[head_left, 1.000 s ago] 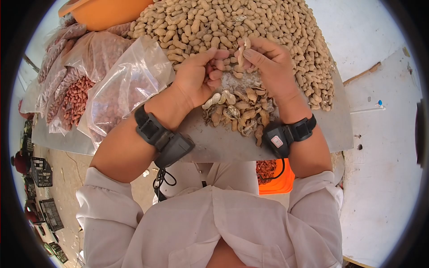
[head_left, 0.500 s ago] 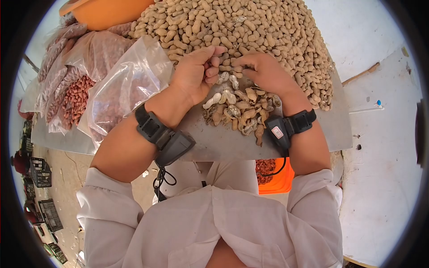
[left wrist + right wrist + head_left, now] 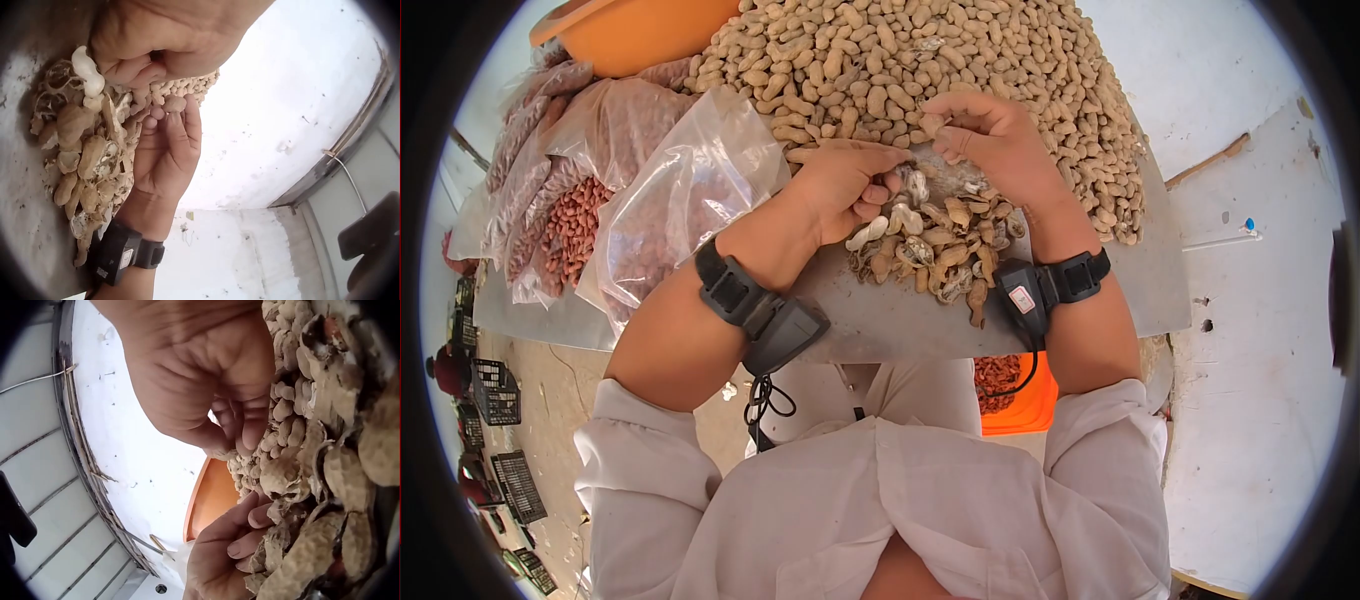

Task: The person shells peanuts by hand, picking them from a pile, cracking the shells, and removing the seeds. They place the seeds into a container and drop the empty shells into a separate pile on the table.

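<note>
Between thumb and fingertips, my right hand (image 3: 1005, 150) pinches a peanut (image 3: 175, 104), held above the near edge of the unshelled peanut pile (image 3: 880, 60). Lower and to the left, my left hand (image 3: 840, 190) has its fingers curled, with its fingertips beside the heap of empty shells (image 3: 945, 250). No object shows in the left hand, though its palm is partly hidden. In the right wrist view the left hand (image 3: 219, 556) lies close to broken shells (image 3: 284, 478), below the right hand (image 3: 206, 369).
Clear plastic bags (image 3: 690, 190) of red kernels (image 3: 575, 220) lie at the left of the metal table (image 3: 850, 320). An orange basin (image 3: 635, 35) stands behind them. Under the table edge is an orange container (image 3: 1035, 395) with reddish contents.
My right hand first let go of a shell over the heap, reached to the pile and now has a peanut lifted slightly. My left hand has lowered a little towards the shells.
</note>
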Tool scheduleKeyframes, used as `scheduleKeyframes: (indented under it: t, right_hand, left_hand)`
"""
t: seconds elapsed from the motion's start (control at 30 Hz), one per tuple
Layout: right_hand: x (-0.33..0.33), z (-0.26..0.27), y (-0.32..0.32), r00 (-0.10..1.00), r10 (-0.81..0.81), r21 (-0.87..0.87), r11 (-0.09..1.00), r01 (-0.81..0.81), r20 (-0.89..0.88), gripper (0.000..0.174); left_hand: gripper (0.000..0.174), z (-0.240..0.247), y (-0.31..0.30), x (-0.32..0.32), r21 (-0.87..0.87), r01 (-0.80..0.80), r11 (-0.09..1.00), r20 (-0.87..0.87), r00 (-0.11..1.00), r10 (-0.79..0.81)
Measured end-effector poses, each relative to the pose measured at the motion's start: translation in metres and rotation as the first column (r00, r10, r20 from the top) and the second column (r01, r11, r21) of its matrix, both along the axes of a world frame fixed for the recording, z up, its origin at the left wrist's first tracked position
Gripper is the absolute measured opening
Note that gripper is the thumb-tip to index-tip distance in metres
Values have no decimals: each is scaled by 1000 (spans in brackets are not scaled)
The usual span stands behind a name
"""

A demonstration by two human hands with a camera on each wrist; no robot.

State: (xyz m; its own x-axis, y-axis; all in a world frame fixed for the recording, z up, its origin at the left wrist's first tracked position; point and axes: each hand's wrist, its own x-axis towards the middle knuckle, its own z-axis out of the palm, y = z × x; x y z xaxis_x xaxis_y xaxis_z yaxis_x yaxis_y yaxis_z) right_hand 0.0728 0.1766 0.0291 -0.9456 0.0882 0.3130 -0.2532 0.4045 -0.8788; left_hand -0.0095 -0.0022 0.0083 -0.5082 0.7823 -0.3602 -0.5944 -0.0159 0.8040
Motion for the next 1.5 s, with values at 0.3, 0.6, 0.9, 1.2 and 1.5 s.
scheduleKeyframes:
  t: [0.3, 0.6, 0.9, 1.2, 1.5]
  right_hand:
    - [0, 2, 1, 995, 86, -265, 960, -95, -45, 20]
    - [0, 1, -17, 993, 83, -473, 874, -113, -85, 18]
    - [-4, -6, -21, 985, 114, -456, 875, -162, -131, 18]
    - [6, 6, -31, 998, -6, 33, 999, 8, -66, 30]
    - [6, 5, -48, 958, -124, 526, 814, 248, -260, 39]
  left_hand:
    - [18, -3, -3, 0, 157, 109, 982, 24, 993, -114]
    - [28, 1, 2, 13, 328, -187, 926, -261, 924, 279]
    - [31, 1, 3, 15, 381, -145, 913, -408, 860, 307]
    - [20, 0, 2, 14, 148, -23, 989, -820, 556, 135]
    - [14, 0, 0, 29, 46, -77, 996, -876, 476, 77]
